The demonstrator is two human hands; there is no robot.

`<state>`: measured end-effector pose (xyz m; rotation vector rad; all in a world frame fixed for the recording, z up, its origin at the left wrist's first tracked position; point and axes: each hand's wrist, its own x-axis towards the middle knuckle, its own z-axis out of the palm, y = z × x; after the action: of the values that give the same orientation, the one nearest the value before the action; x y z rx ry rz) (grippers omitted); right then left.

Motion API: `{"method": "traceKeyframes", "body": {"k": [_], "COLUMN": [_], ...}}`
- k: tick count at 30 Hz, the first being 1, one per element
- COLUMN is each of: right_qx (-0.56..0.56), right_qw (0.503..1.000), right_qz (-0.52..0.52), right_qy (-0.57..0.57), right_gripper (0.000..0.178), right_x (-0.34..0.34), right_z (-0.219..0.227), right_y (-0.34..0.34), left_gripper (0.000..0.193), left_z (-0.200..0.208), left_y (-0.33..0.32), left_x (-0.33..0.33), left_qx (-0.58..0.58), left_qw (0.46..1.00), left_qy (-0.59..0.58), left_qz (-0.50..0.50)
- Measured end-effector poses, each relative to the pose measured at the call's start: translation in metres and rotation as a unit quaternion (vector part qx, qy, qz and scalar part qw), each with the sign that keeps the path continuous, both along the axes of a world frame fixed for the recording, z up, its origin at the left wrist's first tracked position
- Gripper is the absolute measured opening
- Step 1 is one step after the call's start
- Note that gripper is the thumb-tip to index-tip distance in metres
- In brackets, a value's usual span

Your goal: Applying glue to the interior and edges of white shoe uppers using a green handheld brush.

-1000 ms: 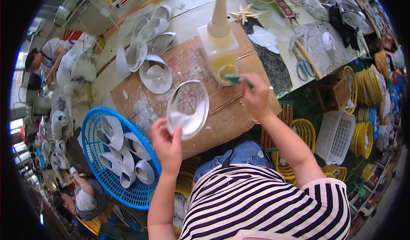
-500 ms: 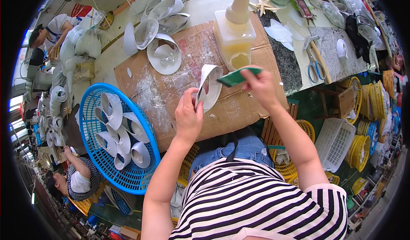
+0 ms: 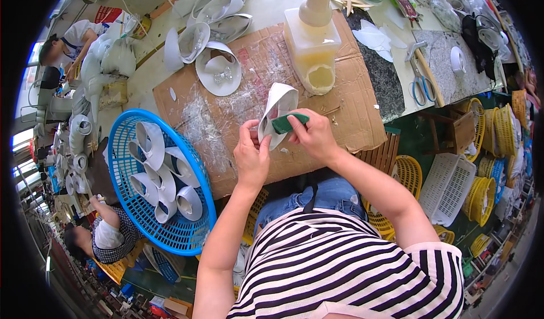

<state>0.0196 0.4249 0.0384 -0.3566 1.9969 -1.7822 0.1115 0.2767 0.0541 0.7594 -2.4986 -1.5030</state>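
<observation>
My left hand (image 3: 251, 157) pinches the near left edge of a white curved band (image 3: 280, 99), which looks like a shoe upper, and holds it up over a cardboard sheet (image 3: 354, 106). In my right hand (image 3: 316, 140) is a flat green scraper (image 3: 288, 123), its end inside the band's opening; the exact contact is hidden. Just beyond stands a translucent squeeze bottle (image 3: 309, 47) of yellowish liquid, nozzle up. A white upper with a sparkling bow (image 3: 218, 79) lies at the cardboard's far left part.
To the left, a blue plastic basket (image 3: 195, 237) holds several white uppers (image 3: 163, 183). More uppers (image 3: 221, 7) lie at the back. Scissors (image 3: 419, 89) and a hammer (image 3: 428, 72) rest at the right. Two people (image 3: 107, 234) sit at the left.
My right hand has moved left and nearer to me, bringing the green scraper from beside the bottle into the white upper's opening. My left hand keeps its hold.
</observation>
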Motion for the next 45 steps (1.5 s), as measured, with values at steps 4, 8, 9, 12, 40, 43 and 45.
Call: {"method": "traceKeyframes", "body": {"k": [4,8,9,12,40,43,45], "right_qx": [-0.136,-0.096,-0.074,-0.015,0.177,0.122,0.106], "right_qw": [0.97,0.975,0.974,0.966,0.954,0.968,0.972], "right_qz": [-0.083,-0.189,-0.211,-0.255,-0.151,-0.099,-0.045], "right_qy": [-0.183,-0.069,-0.045,0.04,0.19,0.196,0.203], "right_gripper": [0.023,0.026,0.025,0.019,0.016,0.014,0.013], "right_x": [-0.002,-0.023,-0.031,-0.054,0.002,0.012,0.023], "right_z": [-0.001,0.021,0.025,0.025,-0.008,0.001,0.005], "right_y": [0.003,0.032,0.043,0.069,-0.004,-0.008,-0.004], "left_gripper": [0.037,0.036,0.036,0.042,0.043,0.043,0.044], "left_z": [-0.002,0.002,0.009,0.046,-0.005,-0.011,-0.02], "left_y": [-0.003,-0.015,-0.015,-0.017,-0.012,-0.014,-0.018], "left_x": [0.004,0.0,-0.004,-0.016,0.01,0.013,0.018], "left_qx": [0.081,0.16,0.16,0.167,0.341,0.337,0.342], "left_qw": [0.996,0.982,0.98,0.978,0.937,0.939,0.937], "left_qy": [0.013,0.08,0.102,0.112,-0.05,-0.039,-0.031], "left_qz": [0.031,0.056,0.06,0.061,0.062,0.059,0.06]}}
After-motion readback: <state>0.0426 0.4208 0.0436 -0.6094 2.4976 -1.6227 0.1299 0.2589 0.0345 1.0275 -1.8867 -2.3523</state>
